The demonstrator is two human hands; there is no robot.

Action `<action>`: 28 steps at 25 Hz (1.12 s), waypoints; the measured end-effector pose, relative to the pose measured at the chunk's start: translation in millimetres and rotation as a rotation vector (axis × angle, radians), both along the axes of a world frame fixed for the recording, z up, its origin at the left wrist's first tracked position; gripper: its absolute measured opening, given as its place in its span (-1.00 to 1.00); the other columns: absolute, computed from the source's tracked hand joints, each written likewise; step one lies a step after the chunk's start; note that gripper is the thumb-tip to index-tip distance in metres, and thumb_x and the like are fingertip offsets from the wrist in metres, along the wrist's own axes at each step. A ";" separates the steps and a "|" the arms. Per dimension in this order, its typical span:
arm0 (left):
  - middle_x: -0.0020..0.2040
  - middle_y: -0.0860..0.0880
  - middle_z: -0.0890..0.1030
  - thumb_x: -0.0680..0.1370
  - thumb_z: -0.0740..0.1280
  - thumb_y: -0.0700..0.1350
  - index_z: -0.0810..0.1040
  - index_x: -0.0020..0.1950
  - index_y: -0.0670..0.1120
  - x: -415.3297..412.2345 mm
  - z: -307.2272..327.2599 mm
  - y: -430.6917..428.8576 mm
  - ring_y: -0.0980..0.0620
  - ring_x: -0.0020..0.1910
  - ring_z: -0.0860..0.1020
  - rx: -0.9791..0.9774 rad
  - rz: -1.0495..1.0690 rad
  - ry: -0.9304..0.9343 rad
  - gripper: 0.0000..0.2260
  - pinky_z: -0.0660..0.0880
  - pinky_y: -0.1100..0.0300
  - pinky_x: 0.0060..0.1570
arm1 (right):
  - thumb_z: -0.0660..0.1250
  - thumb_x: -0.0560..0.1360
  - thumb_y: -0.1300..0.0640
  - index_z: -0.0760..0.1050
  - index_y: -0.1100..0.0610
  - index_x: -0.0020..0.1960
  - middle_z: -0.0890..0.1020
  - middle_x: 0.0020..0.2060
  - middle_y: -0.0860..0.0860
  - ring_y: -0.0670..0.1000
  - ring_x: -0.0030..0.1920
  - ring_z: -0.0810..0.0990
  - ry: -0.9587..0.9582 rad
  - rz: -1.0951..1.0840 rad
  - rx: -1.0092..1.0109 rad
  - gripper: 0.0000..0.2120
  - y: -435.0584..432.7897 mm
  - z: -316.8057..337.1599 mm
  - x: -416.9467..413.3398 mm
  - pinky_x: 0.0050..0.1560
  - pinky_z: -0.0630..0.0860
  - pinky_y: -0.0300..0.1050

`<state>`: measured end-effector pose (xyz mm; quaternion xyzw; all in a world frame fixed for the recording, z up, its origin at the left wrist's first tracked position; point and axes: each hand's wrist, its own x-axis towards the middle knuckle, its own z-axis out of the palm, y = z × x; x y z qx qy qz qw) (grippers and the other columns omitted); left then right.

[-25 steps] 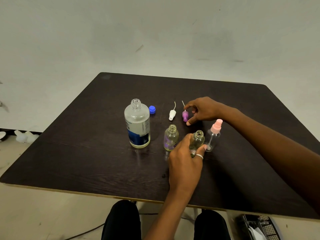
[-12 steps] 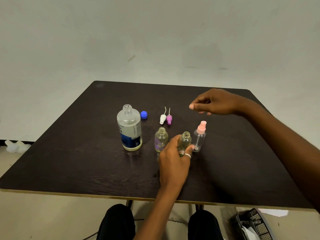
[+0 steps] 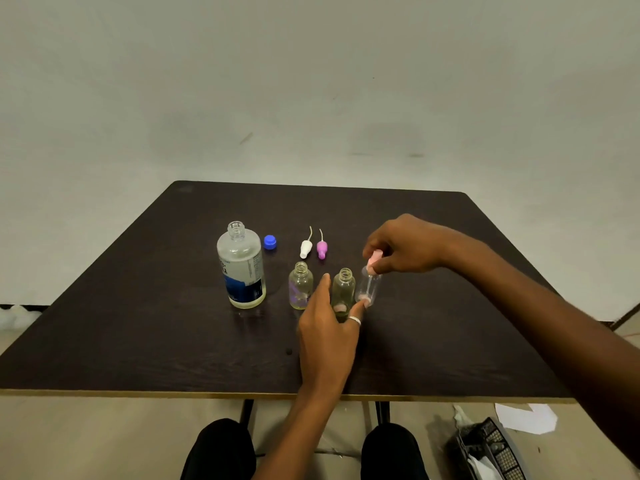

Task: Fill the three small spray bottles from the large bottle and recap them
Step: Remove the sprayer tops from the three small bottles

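Head view: on a dark table (image 3: 138, 323), an open large bottle (image 3: 242, 268) stood at nine o'clock of three small bottles in a row: left small bottle (image 3: 300, 285), middle small bottle (image 3: 343, 285), pink-capped bottle (image 3: 370, 287). The right hand (image 3: 405, 245) pinched the pink spray cap (image 3: 374, 261). The left hand (image 3: 327, 330) had its fingers spread around the middle small bottle; whether it gripped could not be told. A blue cap (image 3: 269, 242), white spray top (image 3: 305, 248) and purple spray top (image 3: 321, 249) lay at twelve o'clock.

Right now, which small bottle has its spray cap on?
The rightmost small bottle, wearing the pink spray cap; the middle bottle and left bottle are open.
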<state>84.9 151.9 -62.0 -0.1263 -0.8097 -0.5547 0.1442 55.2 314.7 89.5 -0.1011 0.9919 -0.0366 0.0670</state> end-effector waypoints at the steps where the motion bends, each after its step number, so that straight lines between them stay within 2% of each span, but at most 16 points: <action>1: 0.38 -0.02 0.54 0.46 0.51 0.04 0.39 0.49 -0.08 8.6 2.8 -1.0 0.10 0.36 0.49 0.009 0.008 0.058 -0.34 0.43 0.31 0.31 | 0.40 0.48 0.01 0.61 0.05 0.13 0.66 -0.01 -0.06 -0.12 -0.08 0.59 0.019 0.000 0.004 -0.75 0.7 -1.0 0.6 -0.07 0.48 -0.27; 2: 0.38 -0.02 0.54 0.47 0.51 0.02 0.40 0.49 -0.09 17.6 5.5 -1.0 0.12 0.37 0.48 0.018 0.002 0.122 -0.37 0.41 0.36 0.30 | 0.41 0.48 0.01 0.62 0.05 0.08 0.66 -0.05 -0.07 -0.12 -0.11 0.59 0.037 -0.002 0.013 -0.79 2.5 -0.6 1.8 -0.09 0.49 -0.27; 6: 0.35 -0.04 0.55 0.50 0.49 -0.01 0.43 0.46 -0.13 39.2 16.8 16.3 0.15 0.36 0.48 0.024 -0.073 0.261 -0.43 0.44 0.31 0.31 | 0.44 0.44 0.00 0.64 0.03 0.01 0.67 -0.12 -0.09 -0.12 -0.15 0.60 0.064 -0.038 0.055 -0.82 13.7 6.0 9.1 -0.09 0.53 -0.20; 9: 0.40 -0.02 0.50 0.51 0.49 -0.02 0.36 0.50 -0.11 39.7 26.9 38.8 0.21 0.39 0.39 0.022 -0.168 0.144 -0.38 0.25 0.54 0.30 | 0.45 0.44 0.04 0.65 0.05 0.01 0.67 -0.12 -0.09 -0.13 -0.16 0.61 0.030 -0.054 0.047 -0.83 18.2 8.5 15.7 -0.09 0.53 -0.22; 10: 0.42 -0.02 0.48 0.51 0.48 -0.02 0.32 0.52 -0.10 38.6 28.2 46.9 0.18 0.41 0.39 0.026 -0.209 0.086 -0.36 0.24 0.55 0.30 | 0.45 0.44 0.04 0.65 0.05 0.00 0.67 -0.12 -0.09 -0.13 -0.16 0.61 0.018 -0.054 0.044 -0.83 19.9 8.6 18.4 -0.09 0.54 -0.22; 11: 0.45 -0.01 0.44 0.51 0.48 -0.02 0.28 0.55 -0.09 36.9 27.5 54.7 0.13 0.43 0.39 0.031 -0.243 0.030 -0.33 0.26 0.50 0.33 | 0.45 0.44 0.04 0.66 0.04 0.00 0.68 -0.13 -0.09 -0.13 -0.16 0.62 0.006 -0.056 0.042 -0.84 21.2 8.2 20.3 -0.08 0.55 -0.21; 13: 0.49 0.00 0.39 0.52 0.47 -0.01 0.22 0.57 -0.05 31.8 24.4 68.8 0.07 0.46 0.36 0.035 -0.284 -0.065 -0.30 0.34 0.27 0.40 | 0.45 0.44 0.05 0.66 0.04 -0.01 0.68 -0.13 -0.10 -0.13 -0.17 0.62 -0.012 -0.057 0.036 -0.85 23.5 6.6 22.9 -0.08 0.56 -0.20; 15: 0.44 0.03 0.44 0.51 0.46 0.01 0.28 0.53 0.00 22.9 16.9 78.9 0.09 0.41 0.42 0.045 -0.287 -0.093 -0.36 0.43 0.12 0.36 | 0.44 0.44 0.06 0.66 0.04 -0.01 0.68 -0.13 -0.10 -0.13 -0.17 0.62 -0.011 -0.056 0.035 -0.86 25.0 2.9 24.3 -0.11 0.53 -0.25; 17: 0.24 0.12 0.56 0.51 0.47 -0.04 0.43 0.35 0.04 15.2 10.8 82.3 0.22 0.19 0.52 0.066 -0.278 -0.084 -0.55 0.52 0.21 0.17 | 0.43 0.45 0.08 0.65 0.06 -0.01 0.67 -0.14 -0.09 -0.13 -0.18 0.61 0.009 -0.059 0.025 -0.86 25.9 -1.7 26.0 -0.17 0.47 -0.29; 19: 0.04 0.19 0.58 0.52 0.46 -0.09 0.51 0.20 0.06 10.2 7.9 82.4 0.31 -0.02 0.53 0.076 -0.259 -0.080 -0.72 0.50 0.33 -0.03 | 0.43 0.46 0.08 0.64 0.06 -0.01 0.65 -0.14 -0.09 -0.13 -0.19 0.60 0.022 -0.057 0.019 -0.87 28.1 -3.1 28.8 -0.18 0.45 -0.30; 20: 0.01 0.19 0.58 0.53 0.46 -0.10 0.54 0.17 0.05 8.9 6.9 82.1 0.32 -0.05 0.54 0.078 -0.250 -0.082 -0.75 0.48 0.36 -0.07 | 0.43 0.46 0.06 0.64 0.06 -0.01 0.65 -0.15 -0.09 -0.12 -0.19 0.60 0.019 -0.062 0.019 -0.87 29.7 -3.0 29.7 -0.19 0.45 -0.30; 22: 0.04 0.14 0.64 0.53 0.46 -0.11 0.57 0.20 0.03 7.4 5.3 82.8 0.26 0.00 0.59 0.091 -0.248 -0.087 -0.74 0.53 0.34 -0.05 | 0.38 0.48 -0.04 0.63 0.09 -0.09 0.64 -0.23 -0.05 -0.09 -0.26 0.59 0.026 -0.102 0.043 -0.80 31.8 -3.3 30.3 -0.26 0.45 -0.27; 25: 0.05 0.08 0.68 0.52 0.47 -0.09 0.58 0.19 0.03 4.7 2.9 84.4 0.20 0.01 0.62 0.101 -0.248 -0.096 -0.74 0.58 0.26 -0.02 | 0.30 0.50 -0.19 0.55 0.17 -0.28 0.58 -0.42 0.04 -0.05 -0.44 0.50 0.088 -0.191 0.115 -0.57 29.0 -10.9 29.3 -0.41 0.36 -0.23; 28: 0.04 0.06 0.68 0.51 0.47 -0.07 0.57 0.21 0.04 3.8 2.1 83.7 0.17 0.02 0.63 0.112 -0.247 -0.108 -0.71 0.59 0.21 -0.01 | 0.31 0.51 -0.10 0.47 0.14 -0.36 0.51 -0.47 0.01 -0.05 -0.46 0.47 0.133 -0.173 0.145 -0.62 23.1 -15.4 30.4 -0.45 0.29 -0.25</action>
